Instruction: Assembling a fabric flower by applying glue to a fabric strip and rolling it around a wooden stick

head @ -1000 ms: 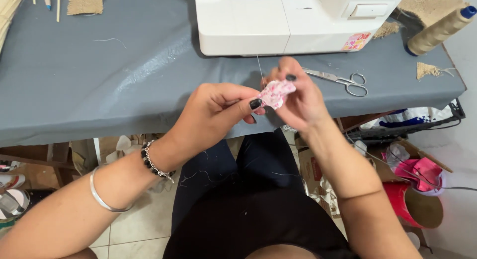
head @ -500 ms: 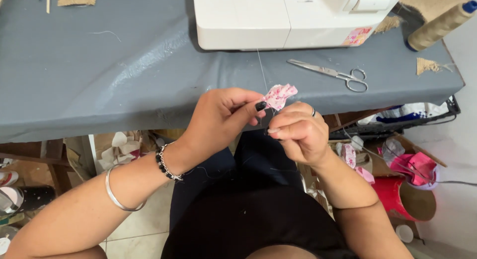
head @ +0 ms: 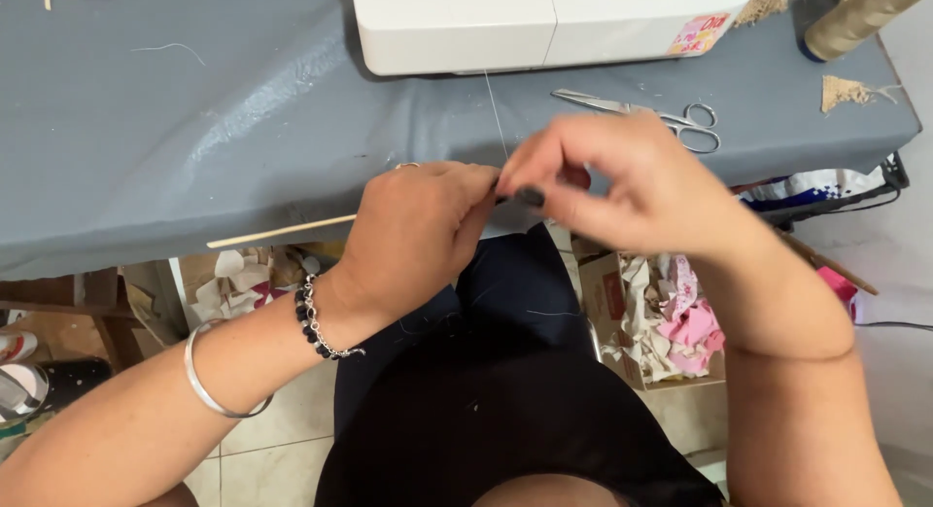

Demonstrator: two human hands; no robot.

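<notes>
Both hands meet just in front of the near edge of the bench (head: 175,128), above the person's lap. The left hand (head: 418,230) is curled, its fingers closed toward the right hand; a thin wooden stick (head: 282,231) runs out from under it to the left along the bench's near edge, and appears to be gripped there, though the grip itself is hidden. The right hand (head: 622,181) has thumb and forefinger pinched narrow at the meeting point. What lies between them cannot be told; the knuckles cover it.

A fine thread (head: 496,118) runs from the white sewing machine (head: 544,21) at the far edge straight down to the pinch. It looks taut, which would account for the hands being held close to the bench rather than lower.

Scissors (head: 651,113) lie near the right hand on the bench, within easy reach. A thread cone (head: 860,16) sits at the far right corner. Below the bench, a carton of fabric scraps (head: 671,317) stands on the floor beside the right forearm.
</notes>
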